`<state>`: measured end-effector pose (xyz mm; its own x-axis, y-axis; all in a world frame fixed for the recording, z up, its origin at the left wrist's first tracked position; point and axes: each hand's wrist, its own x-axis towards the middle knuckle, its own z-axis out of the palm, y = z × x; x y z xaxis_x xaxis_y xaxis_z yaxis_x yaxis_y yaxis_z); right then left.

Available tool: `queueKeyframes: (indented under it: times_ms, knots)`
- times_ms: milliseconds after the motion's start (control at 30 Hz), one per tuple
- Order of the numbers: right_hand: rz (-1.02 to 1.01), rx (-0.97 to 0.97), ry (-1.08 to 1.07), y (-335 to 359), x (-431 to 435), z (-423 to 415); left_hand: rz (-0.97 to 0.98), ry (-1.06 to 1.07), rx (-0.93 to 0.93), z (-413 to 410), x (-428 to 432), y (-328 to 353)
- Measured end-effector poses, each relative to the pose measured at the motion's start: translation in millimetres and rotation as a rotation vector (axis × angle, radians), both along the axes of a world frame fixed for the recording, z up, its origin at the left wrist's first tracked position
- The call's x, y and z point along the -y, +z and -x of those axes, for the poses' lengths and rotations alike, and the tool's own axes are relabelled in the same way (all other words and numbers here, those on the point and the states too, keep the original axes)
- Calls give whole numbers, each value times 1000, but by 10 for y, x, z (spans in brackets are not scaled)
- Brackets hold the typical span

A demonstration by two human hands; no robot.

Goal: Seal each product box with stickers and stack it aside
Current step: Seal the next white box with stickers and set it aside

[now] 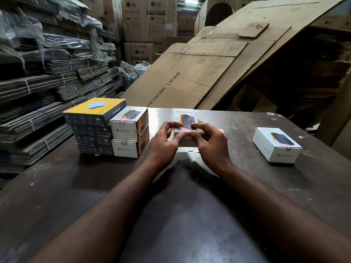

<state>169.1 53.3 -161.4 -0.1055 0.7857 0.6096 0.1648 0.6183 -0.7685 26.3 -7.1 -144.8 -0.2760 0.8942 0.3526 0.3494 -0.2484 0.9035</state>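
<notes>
Both my hands grasp one white product box [185, 118] at the middle of the table [76, 186]: my left hand [165, 143] and right hand [210, 143] curl round its near end, thumbs on top. I count four white boxes in all. Besides the one I hold, two sit stacked [129, 137] just left of it, and one lies alone [276, 145] well to the right. Touching the white pair on its left is a stack of four dark boxes [93, 130], the top one yellow-faced. Flattened cardboard [190, 73] leans at the far side.
</notes>
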Motion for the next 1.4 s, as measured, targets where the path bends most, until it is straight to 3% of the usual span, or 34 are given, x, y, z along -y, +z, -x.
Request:
queueKeyframes:
  times_ms: [267, 467, 600, 833, 1067, 1267, 1400]
  knots:
    - [59, -68, 191, 36, 94, 95, -23, 195, 212, -36, -6, 11]
    - [37, -49, 154, 44, 127, 99, 13, 126, 311, -33, 0, 43]
    - [41, -58, 19, 55, 150, 108, 48, 57, 371, -56, -2, 64]
    - [207, 40, -124, 78, 149, 67, -72, 37, 256, -68, 1, 25]
    - [478, -11, 25, 125, 154, 120, -60, 98, -157, -171, -48, -92]
    - [539, -85, -16, 127, 75, 70, -17, -93, -39, -206, 11, -29]
    - [605, -224, 67, 163, 59, 34, -50, -107, 96, -159, 30, 29]
